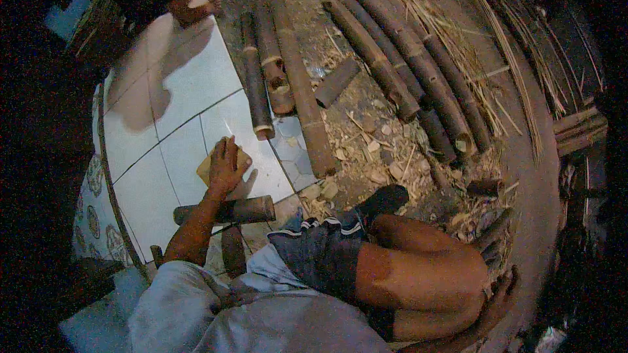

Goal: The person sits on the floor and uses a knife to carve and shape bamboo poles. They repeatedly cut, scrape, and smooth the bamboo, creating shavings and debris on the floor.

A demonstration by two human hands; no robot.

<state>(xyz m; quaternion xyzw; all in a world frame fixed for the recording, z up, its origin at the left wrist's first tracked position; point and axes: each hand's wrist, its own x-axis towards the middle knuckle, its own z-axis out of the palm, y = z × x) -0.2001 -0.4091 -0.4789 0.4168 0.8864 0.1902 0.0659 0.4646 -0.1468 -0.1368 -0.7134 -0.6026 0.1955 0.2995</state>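
Head-worn fisheye, looking steeply down over the seated person's own lap and arms.

The single view sits close above the body — the bent knee (418,268) fills the lower middle and the left hand (226,167) lies flat just ahead of it on the white tiled floor (176,91). Beyond that hand, up and to its right, the lens faces out across a row of bamboo poles (366,46) on the dirt — their straight edges bow toward the dark rim. The right hand (500,297) shows at the lower right edge.
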